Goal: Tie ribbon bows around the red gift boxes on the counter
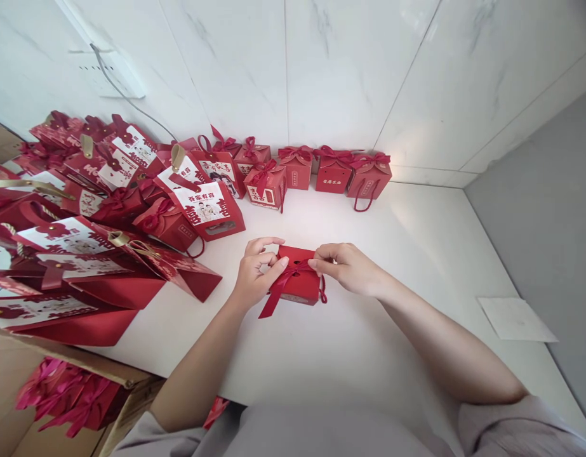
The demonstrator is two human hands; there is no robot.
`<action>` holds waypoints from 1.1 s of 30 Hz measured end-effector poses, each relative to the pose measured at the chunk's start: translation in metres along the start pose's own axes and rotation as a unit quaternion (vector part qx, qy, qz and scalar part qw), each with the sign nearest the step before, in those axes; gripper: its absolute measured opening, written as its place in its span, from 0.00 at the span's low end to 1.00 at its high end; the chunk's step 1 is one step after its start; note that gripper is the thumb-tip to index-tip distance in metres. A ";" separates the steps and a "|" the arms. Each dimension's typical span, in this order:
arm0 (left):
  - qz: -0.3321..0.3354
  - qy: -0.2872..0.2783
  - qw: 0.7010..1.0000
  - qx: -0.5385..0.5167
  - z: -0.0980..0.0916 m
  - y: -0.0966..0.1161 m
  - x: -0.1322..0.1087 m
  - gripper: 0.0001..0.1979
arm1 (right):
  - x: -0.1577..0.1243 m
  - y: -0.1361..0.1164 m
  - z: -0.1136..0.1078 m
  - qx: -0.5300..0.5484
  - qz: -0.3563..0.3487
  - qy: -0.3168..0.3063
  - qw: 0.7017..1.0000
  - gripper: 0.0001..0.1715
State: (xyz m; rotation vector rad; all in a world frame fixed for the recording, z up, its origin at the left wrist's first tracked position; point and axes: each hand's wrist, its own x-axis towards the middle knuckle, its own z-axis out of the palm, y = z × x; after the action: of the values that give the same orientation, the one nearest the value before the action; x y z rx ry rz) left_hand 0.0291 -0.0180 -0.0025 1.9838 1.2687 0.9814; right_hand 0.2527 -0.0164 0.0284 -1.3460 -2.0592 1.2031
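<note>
Several red boxes (pixel 86 406) with magenta ribbon bows sit in an open cardboard carton (pixel 136 405) beneath the near left corner of the white table (pixel 416 355). Grey sleeves (pixel 506 422) show at the bottom of the view, and both bare forearms cross the table's near edge.

Near the middle of the tabletop, well in from that edge, lies a small red gift box (pixel 305 287), with a dark red ribbon (pixel 273 299) tied across its top and a cord handle (pixel 324 295) at its right side. The left hand (pixel 251 273) pinches the ribbon at the left of the bow between thumb and fingers, its index finger curved out beyond the box. The right hand (pixel 353 270) pinches the ribbon at the right of the bow with thumb and forefinger.

A pale sheet (pixel 516 319) lies by the right edge. Red gift bags (pixel 126 325) with white picture panels crowd the left edge, leaning together. Small bow-tied boxes (pixel 297 172) stand along the far edge; the rightmost one's handle loop (pixel 364 208) droops onto the tabletop. Behind rises a marbled tile wall (pixel 350 76), with a grey cable (pixel 131 103) trailing down from a white fixture (pixel 124 75).
</note>
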 end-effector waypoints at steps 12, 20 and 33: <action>-0.037 -0.038 0.996 -0.070 -0.001 -0.003 0.002 0.20 | -0.009 -0.011 0.005 -0.106 -0.023 0.049 0.993 0.18; -0.003 -0.018 0.999 -0.049 0.004 -0.001 0.000 0.22 | 0.001 0.001 0.013 0.231 0.114 -0.079 0.963 0.22; -0.141 0.014 0.960 -0.243 0.010 -0.009 0.001 0.22 | -0.002 0.005 -0.017 0.171 0.103 -0.238 0.951 0.25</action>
State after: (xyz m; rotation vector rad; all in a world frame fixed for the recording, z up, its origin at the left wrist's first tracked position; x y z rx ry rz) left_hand 0.0330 -0.0146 -0.0153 1.3790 1.1487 1.0576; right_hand 0.2683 -0.0099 0.0341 -1.2078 -1.8979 2.0375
